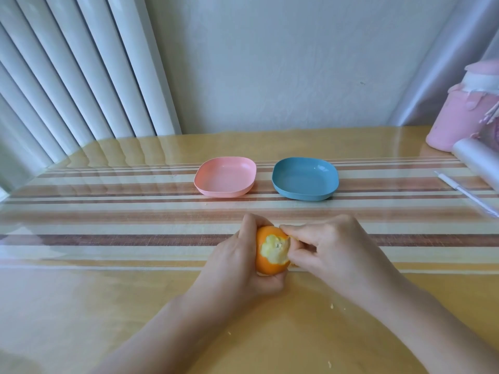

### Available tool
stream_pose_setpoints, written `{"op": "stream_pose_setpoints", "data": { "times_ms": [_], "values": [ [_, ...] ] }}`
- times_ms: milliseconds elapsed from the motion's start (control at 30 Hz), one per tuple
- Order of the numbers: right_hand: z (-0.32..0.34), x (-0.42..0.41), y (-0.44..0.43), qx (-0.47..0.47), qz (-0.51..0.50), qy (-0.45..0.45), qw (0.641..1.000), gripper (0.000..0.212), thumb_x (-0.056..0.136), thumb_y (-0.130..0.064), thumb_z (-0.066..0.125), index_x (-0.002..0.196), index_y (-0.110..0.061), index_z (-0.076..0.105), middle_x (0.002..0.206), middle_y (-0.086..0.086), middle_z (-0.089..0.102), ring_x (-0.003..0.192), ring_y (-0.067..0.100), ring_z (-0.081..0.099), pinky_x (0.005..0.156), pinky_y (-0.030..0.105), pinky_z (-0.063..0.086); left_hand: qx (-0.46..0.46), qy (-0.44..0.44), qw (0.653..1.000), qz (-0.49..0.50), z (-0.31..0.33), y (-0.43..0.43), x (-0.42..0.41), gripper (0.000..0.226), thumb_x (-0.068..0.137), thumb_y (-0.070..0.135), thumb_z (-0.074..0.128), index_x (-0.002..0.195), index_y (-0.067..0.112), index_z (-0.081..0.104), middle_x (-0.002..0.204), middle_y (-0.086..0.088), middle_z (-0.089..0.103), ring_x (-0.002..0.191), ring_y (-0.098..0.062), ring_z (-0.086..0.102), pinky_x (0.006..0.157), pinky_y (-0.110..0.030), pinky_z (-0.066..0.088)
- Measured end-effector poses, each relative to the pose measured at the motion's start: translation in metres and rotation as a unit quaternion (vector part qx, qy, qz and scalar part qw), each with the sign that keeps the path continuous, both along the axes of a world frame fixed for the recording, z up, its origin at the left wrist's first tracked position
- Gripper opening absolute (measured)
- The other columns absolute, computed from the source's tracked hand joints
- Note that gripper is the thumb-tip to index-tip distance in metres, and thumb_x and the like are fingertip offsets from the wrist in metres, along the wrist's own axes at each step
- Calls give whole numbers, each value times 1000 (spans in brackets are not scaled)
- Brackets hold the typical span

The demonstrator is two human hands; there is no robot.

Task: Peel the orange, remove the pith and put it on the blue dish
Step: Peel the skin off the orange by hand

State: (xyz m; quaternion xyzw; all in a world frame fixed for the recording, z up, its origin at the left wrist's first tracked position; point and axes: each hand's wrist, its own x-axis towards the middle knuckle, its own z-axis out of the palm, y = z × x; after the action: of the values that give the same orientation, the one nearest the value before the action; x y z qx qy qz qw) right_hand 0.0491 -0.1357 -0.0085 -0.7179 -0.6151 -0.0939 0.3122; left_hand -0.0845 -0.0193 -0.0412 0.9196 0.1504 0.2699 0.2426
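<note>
Left hand [237, 261] cups the orange [270, 252] above the table near the body, right hand [332, 248] pinches a peel flap [289, 238], so I'd pull slow along the fruit to lift pith too, blue dish [305, 178] waiting empty.

Your left hand [237, 265] covers the left and far sides of the orange [270, 267], so you cannot see how far the peeling runs there. Your right hand [332, 247] hides the fruit's right side, and of the peel [292, 238] it pinches only a sliver shows between the fingers. At the right edge the pink container [459, 122], the clear roll [476, 160] and the tip of the white pen [463, 193] are cut off. The pale specks [331, 306] on the table [108, 292] near you are too small to identify. Both your forearms run off the bottom edge.
</note>
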Motion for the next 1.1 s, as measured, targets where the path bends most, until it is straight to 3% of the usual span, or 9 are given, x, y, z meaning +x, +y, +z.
{"op": "stream_pose_setpoints", "data": {
  "times_ms": [67, 233, 367, 467, 533, 667, 800, 933, 1100],
  "values": [
    [1, 1, -2, 12, 11, 37, 999, 25, 75, -13, 52, 72, -6, 75, 47, 3, 57, 45, 17, 48, 45, 28, 39, -20, -5, 1000, -10, 3, 0, -1, 55, 65, 44, 69, 108, 35, 35, 87, 13, 60, 80, -8, 59, 64, -22, 48],
    [6, 5, -5, 43, 17, 271, 961, 29, 84, 2, 62, 92, -20, 78, 75, -7, 75, 69, 2, 71, 63, 23, 57, -87, -29, 995, -30, 15, 0, -7, 57, 66, 32, 79, 110, 35, 42, 102, 19, 58, 88, -4, 61, 69, -13, 48],
    [1, 0, -2, 33, 44, 203, 978, 27, 96, -19, 50, 114, -23, 71, 98, -15, 73, 91, -5, 66, 77, 22, 55, -148, -57, 987, -9, 17, 3, -8, 60, 63, 29, 86, 107, 34, 47, 103, 20, 61, 91, -5, 62, 71, -9, 45],
    [-8, 3, 1, 11, 20, 147, 989, 35, 100, -41, 41, 129, -33, 59, 128, -27, 54, 117, -19, 45, 95, 12, 43, -179, -68, 981, 7, 16, 8, -8, 63, 61, 26, 91, 105, 31, 47, 99, 18, 62, 89, -6, 62, 72, -11, 46],
    [-11, 4, 4, 11, 2, 140, 990, 36, 99, -45, 44, 130, -36, 57, 137, -26, 44, 129, -16, 32, 100, 6, 34, -188, -72, 979, 18, 15, 10, -6, 63, 61, 22, 91, 103, 31, 45, 97, 24, 60, 86, -3, 61, 70, -9, 45],
    [-14, -8, 6, 41, 32, 219, 974, 28, 98, -34, 53, 124, -34, 63, 116, -24, 65, 118, -7, 51, 92, 11, 43, -163, -79, 983, 29, 9, 10, -3, 66, 62, 21, 90, 107, 31, 42, 103, 26, 55, 88, -1, 60, 70, -7, 44],
    [-8, -14, 3, -18, 87, 361, 928, 38, 87, -41, 61, 123, -47, 53, 117, -40, 58, 113, -16, 52, 94, 6, 40, -140, -85, 986, 39, 8, 12, -4, 64, 64, 24, 88, 109, 32, 43, 106, 26, 55, 87, 1, 61, 69, -9, 46],
    [-5, -21, 3, -18, 83, 317, 945, 40, 88, -25, 68, 118, -48, 56, 106, -29, 67, 103, -8, 60, 84, 6, 44, -101, -78, 992, 21, 9, 9, -5, 64, 65, 31, 88, 109, 38, 41, 108, 25, 55, 88, 2, 61, 69, -11, 48],
    [-8, -31, 4, 6, 12, 162, 987, 27, 80, -25, 53, 100, -15, 69, 71, -5, 61, 72, 14, 56, 60, 26, 47, -83, -68, 994, 6, 11, 4, -5, 58, 66, 42, 77, 106, 45, 36, 109, 27, 53, 83, 7, 60, 65, -6, 44]
  ]
}}
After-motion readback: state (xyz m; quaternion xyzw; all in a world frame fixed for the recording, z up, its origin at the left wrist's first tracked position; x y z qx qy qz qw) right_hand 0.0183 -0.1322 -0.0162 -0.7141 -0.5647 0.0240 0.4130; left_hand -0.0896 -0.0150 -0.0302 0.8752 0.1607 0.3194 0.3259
